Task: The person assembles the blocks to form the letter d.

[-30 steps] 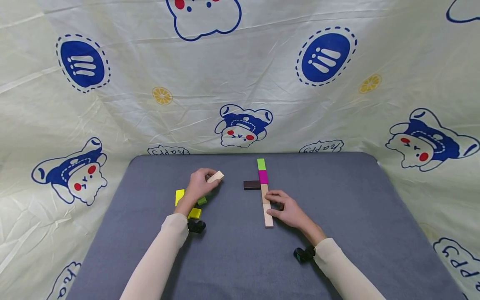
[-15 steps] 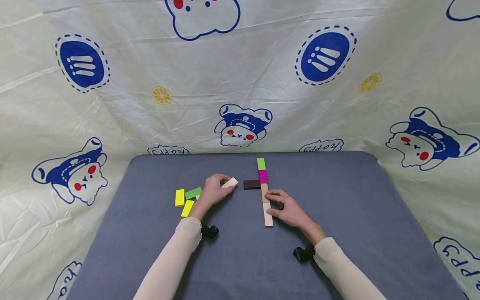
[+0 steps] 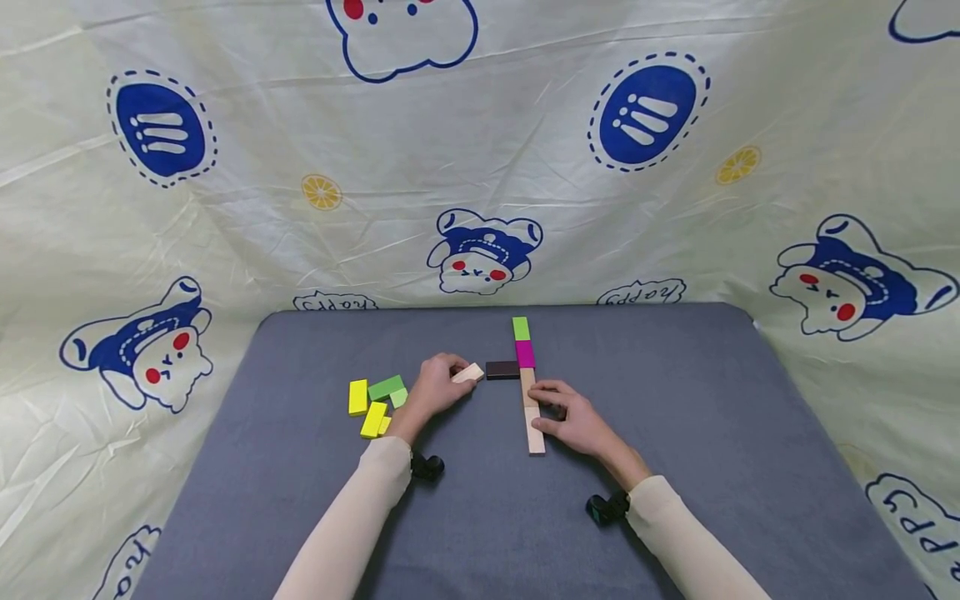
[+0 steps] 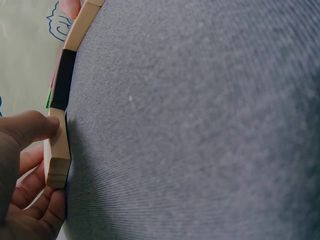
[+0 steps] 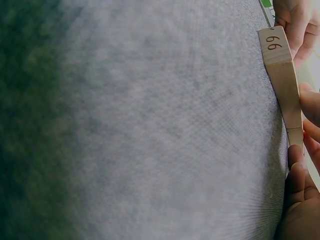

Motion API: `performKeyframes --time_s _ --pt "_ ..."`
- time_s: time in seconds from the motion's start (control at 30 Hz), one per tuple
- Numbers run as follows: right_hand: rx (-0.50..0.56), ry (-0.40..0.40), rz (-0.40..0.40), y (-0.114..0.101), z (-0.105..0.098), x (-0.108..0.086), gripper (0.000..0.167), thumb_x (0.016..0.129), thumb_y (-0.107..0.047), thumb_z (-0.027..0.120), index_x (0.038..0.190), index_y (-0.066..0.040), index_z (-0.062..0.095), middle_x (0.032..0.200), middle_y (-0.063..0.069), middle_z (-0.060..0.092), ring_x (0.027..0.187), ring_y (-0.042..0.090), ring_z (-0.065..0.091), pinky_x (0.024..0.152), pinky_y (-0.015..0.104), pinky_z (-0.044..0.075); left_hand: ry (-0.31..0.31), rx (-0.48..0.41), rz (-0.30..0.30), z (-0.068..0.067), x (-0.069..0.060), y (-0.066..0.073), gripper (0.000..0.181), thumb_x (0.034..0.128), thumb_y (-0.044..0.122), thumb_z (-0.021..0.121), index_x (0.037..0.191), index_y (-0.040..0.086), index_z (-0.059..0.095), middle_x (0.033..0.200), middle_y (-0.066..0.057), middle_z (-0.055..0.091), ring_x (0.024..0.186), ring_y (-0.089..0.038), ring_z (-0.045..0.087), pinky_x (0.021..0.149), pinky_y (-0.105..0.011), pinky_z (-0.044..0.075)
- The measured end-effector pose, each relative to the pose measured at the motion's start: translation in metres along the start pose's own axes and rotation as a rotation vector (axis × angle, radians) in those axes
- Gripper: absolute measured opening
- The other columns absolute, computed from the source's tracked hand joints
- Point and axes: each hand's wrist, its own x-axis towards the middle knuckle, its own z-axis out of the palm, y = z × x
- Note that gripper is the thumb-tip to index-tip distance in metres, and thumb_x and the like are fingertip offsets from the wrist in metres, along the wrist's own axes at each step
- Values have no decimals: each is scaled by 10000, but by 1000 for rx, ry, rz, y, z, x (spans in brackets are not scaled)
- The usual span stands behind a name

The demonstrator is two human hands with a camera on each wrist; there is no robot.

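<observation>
Where two cream sleeves (image 3: 341,529) reach across a grey tabletop (image 3: 675,400), a small black device (image 3: 427,468) sits at each wrist. Nearest in a straight row of blocks leading away from the viewer is a pale block (image 3: 536,440), with brown digits on its near end, then a tan block (image 3: 528,381). The right hand (image 3: 576,423) rests against these two from the right: its thumb touches the pale one and its index finger the tan one, the fingers loosely bent, wrapped around nothing. Left of the row lie yellow blocks (image 3: 358,398) and green blocks (image 3: 386,387), loosely grouped. Between group and row, the left hand (image 3: 435,387) pinches a bare wooden block (image 3: 468,374) between thumb and fingers. That block's far end is just beside a dark block (image 3: 502,371), which juts leftward from the row. Farther along the row come a magenta block (image 3: 526,354) and a lime block (image 3: 521,328). Behind hangs a whitish backdrop (image 3: 495,150) with blue cartoon bears.
</observation>
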Motion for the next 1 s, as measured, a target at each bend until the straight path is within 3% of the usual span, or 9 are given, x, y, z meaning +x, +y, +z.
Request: performKeyframes --time_s 0.5,1.0 --pt "-10 5 0 0 -1 1 478 931 -154 760 1386 -61 648 1474 122 536 1269 306 543 975 452 475 -31 25 5 0 2 4 312 904 208 761 1161 31 754 1095 -138 694 926 -214 605 816 -339 518" --pt "1 5 9 0 1 0 482 924 -142 761 1388 -75 649 1475 104 537 1268 291 544 989 474 468 -51 24 11 0 3 5 327 920 199 760 1204 39 746 1138 -140 698 956 -218 600 855 -366 515"
